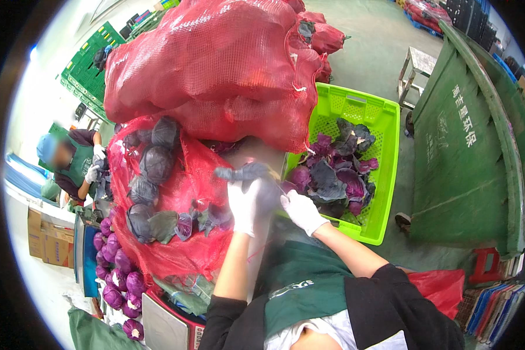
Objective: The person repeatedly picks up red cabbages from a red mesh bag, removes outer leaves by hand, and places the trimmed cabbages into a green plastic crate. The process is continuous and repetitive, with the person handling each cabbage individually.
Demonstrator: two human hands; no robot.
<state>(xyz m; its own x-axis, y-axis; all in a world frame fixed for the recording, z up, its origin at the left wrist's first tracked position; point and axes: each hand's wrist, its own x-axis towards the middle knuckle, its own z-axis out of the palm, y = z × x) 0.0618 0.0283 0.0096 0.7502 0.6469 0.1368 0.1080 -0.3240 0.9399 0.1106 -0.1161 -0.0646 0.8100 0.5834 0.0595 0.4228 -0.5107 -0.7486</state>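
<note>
My left hand [244, 205], in a white glove, grips a dark purple cabbage [267, 194] that is blurred by motion. A dark outer leaf [240, 173] sticks out from the cabbage over the fingers. My right hand [305, 213], also gloved, is at the cabbage's right side with its fingers curled. A thin, blurred line shows at those fingertips; whether it is a tool or a leaf edge, I cannot tell. Several untrimmed purple cabbages [156, 164] and loose leaves [164, 225] lie on an opened red mesh sack [192, 162]. Purple leaves [328, 179] lie in the lime-green plastic crate [389, 175] beside my right hand.
Full red mesh sacks [210, 65] are piled ahead. A large green wheeled bin [468, 153] stands at right, near a small stool [420, 61]. Trimmed purple cabbages [118, 271] lie at left by a scale [164, 323]. A gloved co-worker [76, 162] handles a cabbage there.
</note>
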